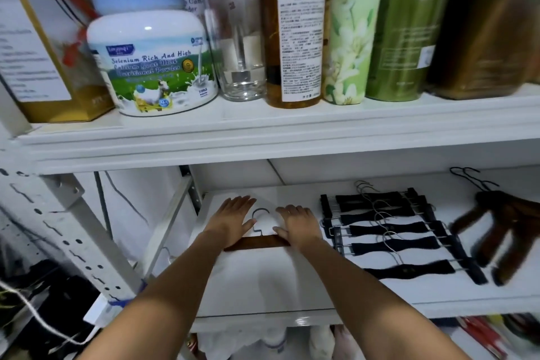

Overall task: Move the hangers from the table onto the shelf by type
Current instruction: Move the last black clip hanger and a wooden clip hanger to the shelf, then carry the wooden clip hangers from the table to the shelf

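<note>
A wooden hanger [257, 242] lies flat on the shelf [292, 280], just left of the row of clip hangers [388, 231], apart from them, its hook [260, 213] pointing to the back. Both hands lie on it. The left hand [233, 219], on the end farther from the clip hangers, is palm down with fingers straight and close together, pressing on the hanger's arm. The right hand [298, 225], on the end nearer the clip hangers, has fingers bent at the knuckles and the thumb against the bar; whether it grips or only rests, I cannot tell. Right of the clip hangers lies a pile of dark hangers [511, 231].

The step in hand looks like setting this hanger down as the start of a third group, left of the clip hangers. Next, the hands likely need to lift straight off without dragging the hanger toward the clip hangers, then go back to the table, which is out of view, for another hanger.
</note>
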A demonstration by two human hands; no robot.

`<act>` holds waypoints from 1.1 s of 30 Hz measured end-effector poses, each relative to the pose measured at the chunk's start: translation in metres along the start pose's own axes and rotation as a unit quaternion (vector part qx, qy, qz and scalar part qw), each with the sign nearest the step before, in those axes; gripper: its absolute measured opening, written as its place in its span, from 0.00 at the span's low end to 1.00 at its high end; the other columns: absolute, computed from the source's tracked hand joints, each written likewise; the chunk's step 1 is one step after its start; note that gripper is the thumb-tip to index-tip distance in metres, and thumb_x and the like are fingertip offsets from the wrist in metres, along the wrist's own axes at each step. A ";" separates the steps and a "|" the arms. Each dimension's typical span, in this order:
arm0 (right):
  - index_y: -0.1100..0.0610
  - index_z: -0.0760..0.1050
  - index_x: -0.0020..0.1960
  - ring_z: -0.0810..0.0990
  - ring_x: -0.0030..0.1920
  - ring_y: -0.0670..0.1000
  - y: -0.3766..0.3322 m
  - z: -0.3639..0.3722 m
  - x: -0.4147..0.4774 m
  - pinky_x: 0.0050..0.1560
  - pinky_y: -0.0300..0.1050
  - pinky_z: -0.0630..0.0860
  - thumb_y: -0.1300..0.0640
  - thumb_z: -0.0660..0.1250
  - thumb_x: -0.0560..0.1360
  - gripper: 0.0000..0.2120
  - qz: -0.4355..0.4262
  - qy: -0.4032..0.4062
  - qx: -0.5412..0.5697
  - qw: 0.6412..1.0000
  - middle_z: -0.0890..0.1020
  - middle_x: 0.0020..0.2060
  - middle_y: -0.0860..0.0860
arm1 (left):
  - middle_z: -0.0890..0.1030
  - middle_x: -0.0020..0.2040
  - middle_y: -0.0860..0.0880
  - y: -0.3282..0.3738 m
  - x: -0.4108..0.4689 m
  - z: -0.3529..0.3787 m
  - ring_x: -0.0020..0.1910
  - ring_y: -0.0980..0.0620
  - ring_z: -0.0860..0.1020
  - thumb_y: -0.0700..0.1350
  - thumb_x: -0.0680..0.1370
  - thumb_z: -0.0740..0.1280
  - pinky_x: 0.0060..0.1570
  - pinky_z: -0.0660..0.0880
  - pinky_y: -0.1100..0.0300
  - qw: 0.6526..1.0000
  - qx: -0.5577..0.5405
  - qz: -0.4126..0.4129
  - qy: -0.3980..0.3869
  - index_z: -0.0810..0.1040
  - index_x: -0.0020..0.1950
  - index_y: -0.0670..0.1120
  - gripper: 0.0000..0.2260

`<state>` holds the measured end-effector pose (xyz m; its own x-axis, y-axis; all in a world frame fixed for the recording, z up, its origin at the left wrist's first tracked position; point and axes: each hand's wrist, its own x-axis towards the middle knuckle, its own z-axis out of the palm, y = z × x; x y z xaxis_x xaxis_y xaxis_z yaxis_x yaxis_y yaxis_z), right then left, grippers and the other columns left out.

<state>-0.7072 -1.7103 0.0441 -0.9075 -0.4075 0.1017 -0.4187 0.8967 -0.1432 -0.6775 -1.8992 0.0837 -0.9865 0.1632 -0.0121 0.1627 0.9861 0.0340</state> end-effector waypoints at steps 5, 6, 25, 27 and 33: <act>0.51 0.61 0.74 0.72 0.64 0.56 0.039 -0.053 -0.030 0.65 0.49 0.65 0.46 0.57 0.80 0.25 0.022 0.039 -0.012 0.999 0.71 0.68 0.52 | 0.49 0.79 0.51 0.053 0.014 -0.020 0.78 0.53 0.49 0.54 0.82 0.52 0.75 0.42 0.59 0.999 -0.013 0.042 0.022 0.48 0.78 0.51 0.26; 0.51 0.61 0.74 0.72 0.64 0.56 0.048 -0.065 -0.038 0.65 0.48 0.65 0.46 0.57 0.80 0.25 0.025 0.046 -0.020 0.998 0.71 0.68 0.52 | 0.48 0.79 0.51 0.066 0.017 -0.025 0.78 0.53 0.49 0.54 0.82 0.52 0.75 0.42 0.59 0.998 -0.012 0.052 0.029 0.48 0.78 0.50 0.26; 0.50 0.57 0.76 0.69 0.69 0.57 0.246 -0.248 -0.286 0.68 0.49 0.63 0.50 0.58 0.80 0.26 0.206 0.102 -0.073 0.971 0.66 0.73 0.52 | 0.53 0.78 0.49 0.397 0.012 -0.115 0.77 0.50 0.53 0.55 0.82 0.54 0.75 0.48 0.56 0.958 -0.098 0.264 0.059 0.52 0.78 0.50 0.26; 0.50 0.58 0.76 0.69 0.68 0.56 0.267 -0.259 -0.322 0.67 0.50 0.63 0.49 0.57 0.80 0.26 0.229 0.116 -0.094 0.962 0.68 0.72 0.53 | 0.53 0.78 0.49 0.436 0.005 -0.118 0.77 0.50 0.52 0.54 0.82 0.54 0.74 0.47 0.56 0.952 -0.103 0.285 0.053 0.52 0.78 0.49 0.26; 0.51 0.59 0.76 0.69 0.69 0.54 0.312 -0.285 -0.422 0.68 0.50 0.63 0.48 0.58 0.79 0.26 0.291 0.137 -0.125 0.939 0.68 0.72 0.51 | 0.56 0.78 0.47 0.551 -0.025 -0.131 0.76 0.49 0.56 0.52 0.82 0.56 0.75 0.49 0.55 0.919 -0.099 0.372 0.081 0.54 0.77 0.48 0.26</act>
<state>-0.4451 -1.2090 0.2375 -0.9236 0.1922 0.3318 0.1965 0.9803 -0.0207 -0.5655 -1.3642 0.2340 -0.5963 0.7672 0.2363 0.8026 0.5761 0.1551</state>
